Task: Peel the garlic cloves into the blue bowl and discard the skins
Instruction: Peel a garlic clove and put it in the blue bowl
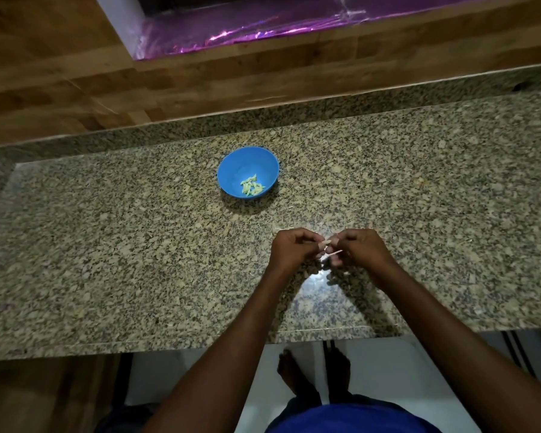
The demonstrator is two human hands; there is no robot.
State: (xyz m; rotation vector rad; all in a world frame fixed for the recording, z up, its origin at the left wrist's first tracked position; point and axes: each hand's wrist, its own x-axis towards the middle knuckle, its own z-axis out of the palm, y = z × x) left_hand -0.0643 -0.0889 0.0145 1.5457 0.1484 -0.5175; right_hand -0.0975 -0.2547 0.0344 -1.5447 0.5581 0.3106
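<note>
Fingers (317, 238) of both hands are curled in and meet over the near middle of the counter, pinching one small pale garlic clove (325, 243) between them. From the head view, the left hand (291, 248) has its knuckles up and its fingertips tucked toward the right, clamped on one end of the clove. The right hand (358, 248) mirrors it, its thumb and forefinger nipped on the other end, and a thin pale strip of skin (334, 252) sticks out just below the clove, between the two hands. How much skin is left on the clove is too small to tell. Both hands hover a little above the speckled granite counter (138, 260), with their shadow and a bright sheen on the stone right under them.

Farther back on the counter, well apart from the hands and a bit to their left, sits the blue bowl (231, 170), upright. A small heap of peeled cloves (252, 185) lies in its bottom, toward the near right side. Behind the counter runs a wooden wall (75, 89), and above that a ledge lined with shiny purple foil (247, 29). Below the counter's front edge the person's bare feet (294, 373) stand on a pale floor (388, 370), and a patch of blue clothing (350, 420) shows at the very bottom.
</note>
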